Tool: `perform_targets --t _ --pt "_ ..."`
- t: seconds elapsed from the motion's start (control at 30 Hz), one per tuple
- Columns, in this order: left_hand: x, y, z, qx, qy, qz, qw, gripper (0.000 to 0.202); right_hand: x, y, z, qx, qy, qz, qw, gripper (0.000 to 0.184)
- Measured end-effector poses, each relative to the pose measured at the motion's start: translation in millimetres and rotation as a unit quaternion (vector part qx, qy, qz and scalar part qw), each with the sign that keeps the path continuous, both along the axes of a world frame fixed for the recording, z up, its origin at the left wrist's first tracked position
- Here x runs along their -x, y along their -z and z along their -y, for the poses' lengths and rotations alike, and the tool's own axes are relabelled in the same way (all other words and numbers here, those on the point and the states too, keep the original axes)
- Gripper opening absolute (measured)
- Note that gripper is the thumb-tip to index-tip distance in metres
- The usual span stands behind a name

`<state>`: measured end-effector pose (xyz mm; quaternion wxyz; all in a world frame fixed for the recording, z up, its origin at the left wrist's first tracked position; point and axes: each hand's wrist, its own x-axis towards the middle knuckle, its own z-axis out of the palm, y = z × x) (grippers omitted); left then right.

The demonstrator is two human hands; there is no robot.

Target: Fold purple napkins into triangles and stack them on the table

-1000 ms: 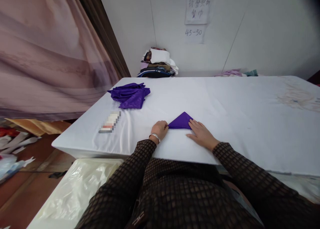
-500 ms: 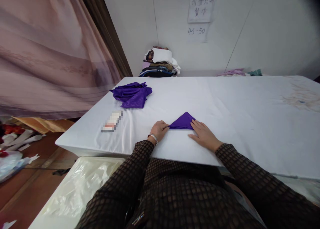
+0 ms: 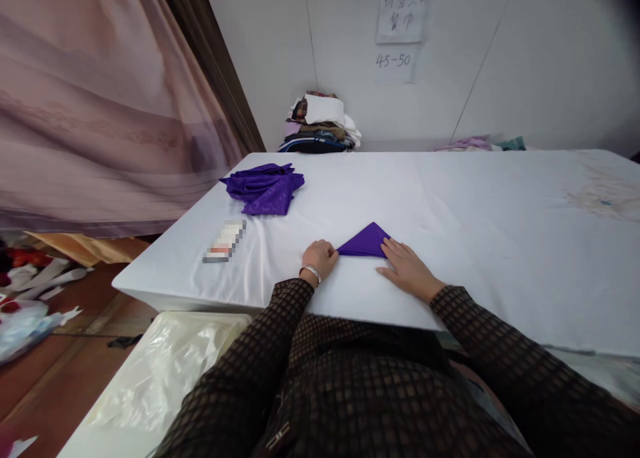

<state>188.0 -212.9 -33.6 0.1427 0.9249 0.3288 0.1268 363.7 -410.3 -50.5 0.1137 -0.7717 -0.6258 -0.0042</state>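
A purple napkin (image 3: 364,241) folded into a triangle lies on the white table (image 3: 450,205) just in front of me. My left hand (image 3: 320,258) is curled closed and pinches the triangle's left corner. My right hand (image 3: 407,268) lies flat with its fingers stretched out, the fingertips resting on the triangle's right corner. A silver bracelet sits on my left wrist.
A loose heap of purple napkins (image 3: 263,188) sits at the table's far left. A small flat packet (image 3: 224,242) lies near the left edge. Folded clothes (image 3: 320,125) are stacked against the wall. A plastic-covered white bin (image 3: 160,371) stands at lower left, beside a pink curtain (image 3: 100,98).
Both hands and the folded napkin stay in place; only the camera has shifted slightly.
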Motion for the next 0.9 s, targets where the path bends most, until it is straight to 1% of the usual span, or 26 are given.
perform_targets --t 0.13,0.23,0.33,0.47,0.6,0.73,0.9 --pt "1 3.8 -4 -0.006 0.021 0.024 0.999 0.006 -1 1.0 0 -0.007 -0.004 -0.009 1.000 0.073" --pt "2 7.0 -9 0.005 0.072 0.059 0.996 0.015 -1 1.3 0 -0.010 -0.006 -0.014 1.000 0.073" --pt "3 9.5 -13 0.013 0.115 0.076 0.990 0.013 -2 1.6 0 -0.011 -0.009 -0.017 1.000 0.072" --pt "5 10.3 -16 0.029 0.121 0.104 0.987 0.013 -2 2.3 0 -0.016 -0.010 -0.026 0.999 0.072" --pt "6 8.8 -20 0.028 0.157 0.096 0.983 0.020 -1 1.0 1 -0.016 -0.009 -0.025 1.000 0.070" --pt "7 7.0 -23 0.003 0.185 0.077 0.980 0.021 0 -0.9 1 -0.010 -0.005 -0.024 1.000 0.070" --pt "8 5.4 -20 -0.032 0.191 0.075 0.978 0.022 -1 0.6 1 -0.011 -0.007 -0.023 1.000 0.071"
